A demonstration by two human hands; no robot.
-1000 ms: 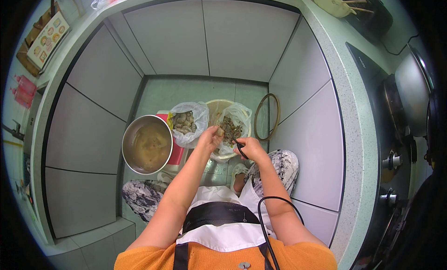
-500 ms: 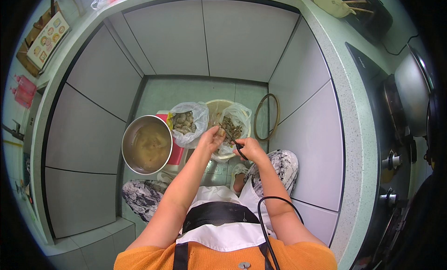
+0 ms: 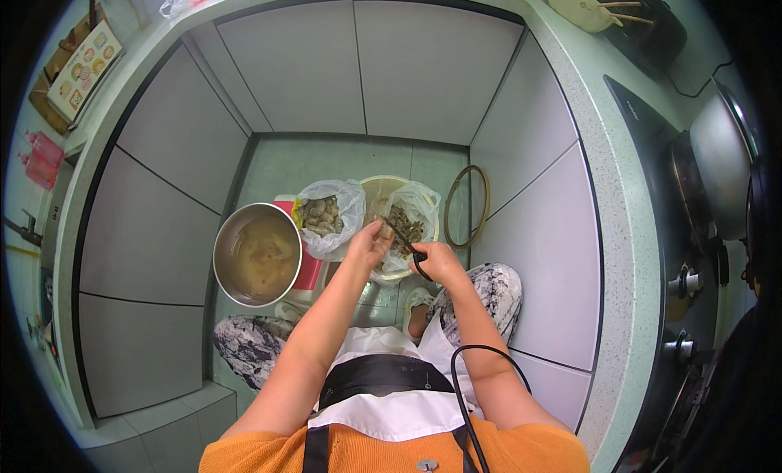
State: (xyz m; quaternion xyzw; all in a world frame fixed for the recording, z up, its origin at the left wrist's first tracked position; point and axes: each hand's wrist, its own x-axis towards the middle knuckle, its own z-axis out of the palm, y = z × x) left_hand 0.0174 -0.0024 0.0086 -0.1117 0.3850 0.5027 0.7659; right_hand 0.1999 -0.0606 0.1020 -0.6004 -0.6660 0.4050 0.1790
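My right hand (image 3: 440,264) grips black-handled scissors (image 3: 404,238), whose blades point up and left at my left hand. In my left hand (image 3: 372,242), the fingers pinch a small brownish piece that looks like a shrimp (image 3: 386,229), touching or very near the blade tips. Both hands are over a pale round bin (image 3: 376,182) lined with a clear plastic bag (image 3: 422,198), which holds brownish scraps (image 3: 406,219). Left of it, a white plastic bag (image 3: 349,198) lies open with greyish shrimp-like pieces (image 3: 322,215) inside.
A steel pot (image 3: 217,265) with cloudy liquid and pale pieces is at the left, beside a red-and-white box-like stand (image 3: 308,276). A brown hoop (image 3: 487,198) leans by the right cabinet. Cabinets enclose the floor on three sides; my knees flank the work.
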